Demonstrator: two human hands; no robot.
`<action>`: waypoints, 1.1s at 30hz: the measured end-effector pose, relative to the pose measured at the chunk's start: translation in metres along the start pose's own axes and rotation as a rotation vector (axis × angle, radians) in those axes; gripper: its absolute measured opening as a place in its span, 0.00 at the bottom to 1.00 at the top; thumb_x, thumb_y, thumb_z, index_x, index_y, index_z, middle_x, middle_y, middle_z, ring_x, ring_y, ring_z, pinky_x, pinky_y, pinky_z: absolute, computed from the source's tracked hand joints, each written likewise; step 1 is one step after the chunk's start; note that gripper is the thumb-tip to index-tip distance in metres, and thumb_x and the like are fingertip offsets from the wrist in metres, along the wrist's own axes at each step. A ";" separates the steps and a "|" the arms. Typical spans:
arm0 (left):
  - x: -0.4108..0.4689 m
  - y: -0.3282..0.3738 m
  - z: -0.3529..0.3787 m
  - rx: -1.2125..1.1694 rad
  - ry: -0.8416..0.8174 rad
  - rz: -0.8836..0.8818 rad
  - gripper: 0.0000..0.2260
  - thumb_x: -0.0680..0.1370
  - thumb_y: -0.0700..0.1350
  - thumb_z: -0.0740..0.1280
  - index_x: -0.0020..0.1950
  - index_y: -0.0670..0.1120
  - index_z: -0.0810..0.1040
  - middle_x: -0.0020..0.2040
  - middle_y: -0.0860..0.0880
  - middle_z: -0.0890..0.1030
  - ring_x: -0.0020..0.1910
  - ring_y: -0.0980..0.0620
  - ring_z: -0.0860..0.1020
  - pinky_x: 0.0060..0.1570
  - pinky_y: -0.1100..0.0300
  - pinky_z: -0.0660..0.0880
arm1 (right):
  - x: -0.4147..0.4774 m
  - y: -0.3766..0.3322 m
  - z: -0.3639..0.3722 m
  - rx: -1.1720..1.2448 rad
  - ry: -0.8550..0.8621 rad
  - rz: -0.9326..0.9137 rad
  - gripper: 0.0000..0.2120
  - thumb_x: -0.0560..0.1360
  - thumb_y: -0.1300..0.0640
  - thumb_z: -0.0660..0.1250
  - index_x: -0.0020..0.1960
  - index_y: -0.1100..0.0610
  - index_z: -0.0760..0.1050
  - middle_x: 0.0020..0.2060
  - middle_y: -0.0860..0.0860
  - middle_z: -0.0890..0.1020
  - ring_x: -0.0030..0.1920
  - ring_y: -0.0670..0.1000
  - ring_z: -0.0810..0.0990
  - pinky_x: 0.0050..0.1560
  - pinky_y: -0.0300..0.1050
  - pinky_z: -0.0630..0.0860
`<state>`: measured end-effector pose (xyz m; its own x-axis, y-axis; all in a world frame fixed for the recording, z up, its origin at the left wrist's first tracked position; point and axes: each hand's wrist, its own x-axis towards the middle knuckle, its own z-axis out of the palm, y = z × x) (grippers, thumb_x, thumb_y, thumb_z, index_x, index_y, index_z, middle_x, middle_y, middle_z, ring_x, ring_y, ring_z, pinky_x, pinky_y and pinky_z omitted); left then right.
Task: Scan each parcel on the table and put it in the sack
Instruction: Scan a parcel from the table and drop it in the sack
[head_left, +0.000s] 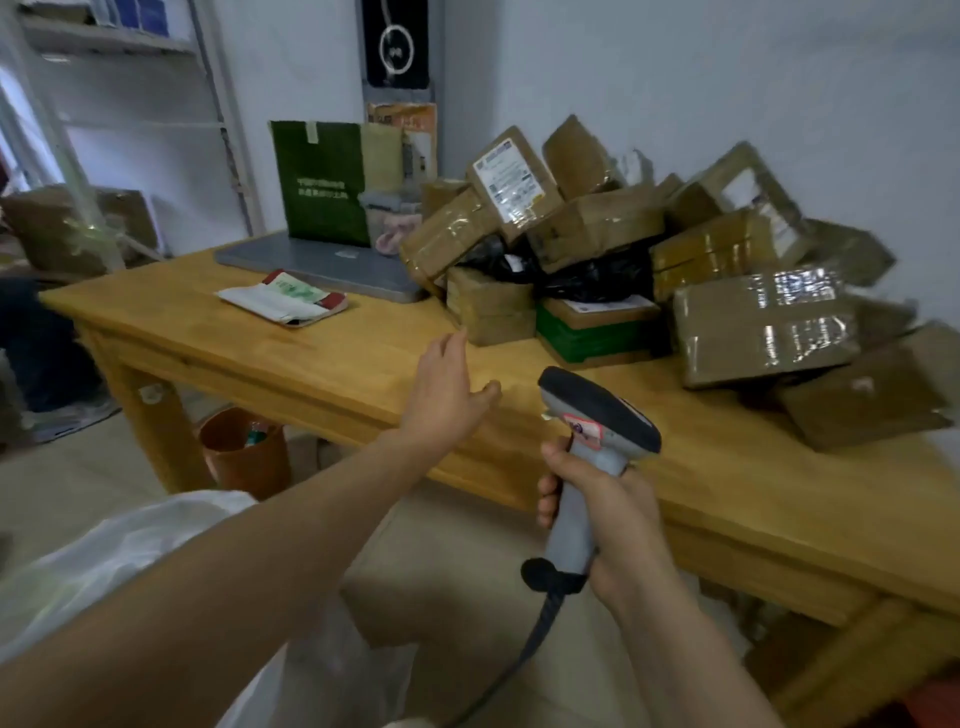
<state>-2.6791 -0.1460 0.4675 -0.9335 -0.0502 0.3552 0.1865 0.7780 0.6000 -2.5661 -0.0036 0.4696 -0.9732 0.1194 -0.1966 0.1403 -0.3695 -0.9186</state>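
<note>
No words can be read; all print is blurred. The far green bag (317, 182) bears two lines of white characters. A parcel (511, 179) atop the pile on the right carries a white printed label. The near scanner (597, 415) has a red-and-white sticker. A black wall panel (396, 44) shows a white circle sign.

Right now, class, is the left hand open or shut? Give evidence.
Open: the left hand holds nothing; its fingers are straight, extended over the wooden table toward the parcels.
</note>
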 end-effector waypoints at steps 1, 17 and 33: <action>0.011 0.013 0.007 0.004 -0.026 0.030 0.34 0.78 0.51 0.68 0.78 0.44 0.54 0.75 0.44 0.62 0.73 0.46 0.62 0.68 0.54 0.63 | 0.004 -0.007 -0.007 0.009 0.012 -0.006 0.04 0.72 0.63 0.71 0.40 0.61 0.77 0.26 0.54 0.77 0.24 0.49 0.74 0.26 0.40 0.72; 0.207 0.130 0.063 0.238 0.064 0.163 0.54 0.67 0.47 0.78 0.78 0.39 0.41 0.77 0.39 0.54 0.76 0.40 0.54 0.73 0.45 0.59 | 0.100 -0.070 -0.045 0.089 0.039 -0.077 0.03 0.71 0.64 0.72 0.42 0.63 0.79 0.26 0.57 0.75 0.23 0.52 0.71 0.24 0.41 0.70; 0.053 0.042 0.003 0.295 0.369 0.541 0.39 0.61 0.45 0.80 0.69 0.39 0.69 0.64 0.39 0.69 0.64 0.43 0.65 0.57 0.53 0.70 | 0.038 -0.051 -0.054 0.115 0.043 -0.052 0.05 0.71 0.64 0.72 0.46 0.64 0.78 0.25 0.55 0.76 0.23 0.49 0.72 0.24 0.40 0.70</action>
<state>-2.7213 -0.1146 0.5091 -0.5593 0.2226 0.7985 0.4545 0.8880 0.0708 -2.6000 0.0693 0.4906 -0.9696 0.1793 -0.1664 0.0655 -0.4650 -0.8829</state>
